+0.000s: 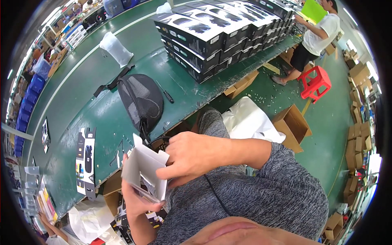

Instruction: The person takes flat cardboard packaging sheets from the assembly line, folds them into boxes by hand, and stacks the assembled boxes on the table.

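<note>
In front of my body I hold a small cardboard box [139, 163], its top open and its pale inside walls showing. My left hand [139, 206] grips it from below and the left side, with the thumb along the near edge. My right hand [192, 157] is closed at the box's right side, its curled fingers at a flap and one digit against the wall. Whatever lies deep inside the box is hidden. Just beyond it on the green table [98, 110] rests a black mesh-covered case [141, 100] with a strap. A flat printed carton [85, 163] lies to the left.
Stacked black-and-white boxes [212, 36] cover the far end of the table. A screwdriver [166, 93] and a white plastic bag [116, 49] lie nearer. Right of the table are a brown carton [292, 126], a red stool [315, 83] and a standing person [320, 34].
</note>
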### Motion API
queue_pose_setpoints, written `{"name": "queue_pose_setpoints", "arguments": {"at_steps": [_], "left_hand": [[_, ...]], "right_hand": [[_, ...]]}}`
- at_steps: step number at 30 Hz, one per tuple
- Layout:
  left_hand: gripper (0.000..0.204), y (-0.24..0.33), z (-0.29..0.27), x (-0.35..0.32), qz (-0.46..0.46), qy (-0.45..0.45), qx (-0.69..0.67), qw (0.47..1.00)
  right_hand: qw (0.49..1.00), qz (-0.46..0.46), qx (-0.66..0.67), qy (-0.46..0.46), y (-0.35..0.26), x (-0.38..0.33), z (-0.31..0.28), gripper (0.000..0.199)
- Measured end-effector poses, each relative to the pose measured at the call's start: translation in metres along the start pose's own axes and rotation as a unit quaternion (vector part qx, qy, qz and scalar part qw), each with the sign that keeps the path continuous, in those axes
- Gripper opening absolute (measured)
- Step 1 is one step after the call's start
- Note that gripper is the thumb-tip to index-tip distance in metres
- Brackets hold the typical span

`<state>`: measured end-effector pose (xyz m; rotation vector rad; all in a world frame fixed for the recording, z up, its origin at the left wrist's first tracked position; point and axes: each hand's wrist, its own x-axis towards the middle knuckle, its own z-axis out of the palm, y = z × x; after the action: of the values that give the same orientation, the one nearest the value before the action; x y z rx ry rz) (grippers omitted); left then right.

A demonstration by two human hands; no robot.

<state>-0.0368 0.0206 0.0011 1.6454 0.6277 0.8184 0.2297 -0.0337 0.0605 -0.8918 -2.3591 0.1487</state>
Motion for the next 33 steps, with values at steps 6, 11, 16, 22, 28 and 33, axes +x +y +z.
{"name": "queue_pose_setpoints", "arguments": {"at_steps": [6, 11, 16, 22, 28, 33], "left_hand": [[0.102, -0.016, -0.003, -0.016, 0.026, 0.288, -0.021, 0.957], [0.111, -0.035, 0.037, -0.018, 0.075, 0.181, 0.078, 0.978], [0.126, 0.015, 0.039, 0.008, 0.074, 0.096, -0.153, 0.981], [0.070, 0.000, 0.025, 0.012, 0.235, 0.134, 0.099, 0.958], [0.078, 0.014, 0.035, 0.005, 0.242, 0.128, 0.103, 0.956], [0.098, 0.018, 0.037, 0.003, 0.241, 0.074, 0.116, 0.961]], "right_hand": [[0.928, 0.166, 0.213, 0.257, -0.010, -0.025, 0.050, 0.115], [0.847, 0.298, 0.340, 0.280, -0.024, -0.019, 0.102, 0.131], [0.872, 0.187, 0.444, 0.086, 0.001, -0.035, 0.083, 0.123], [0.937, 0.034, 0.268, 0.223, 0.007, -0.014, 0.054, 0.097], [0.948, -0.033, 0.224, 0.223, 0.003, -0.009, 0.042, 0.076], [0.895, -0.017, 0.347, 0.281, -0.004, -0.017, 0.065, 0.060]]}}
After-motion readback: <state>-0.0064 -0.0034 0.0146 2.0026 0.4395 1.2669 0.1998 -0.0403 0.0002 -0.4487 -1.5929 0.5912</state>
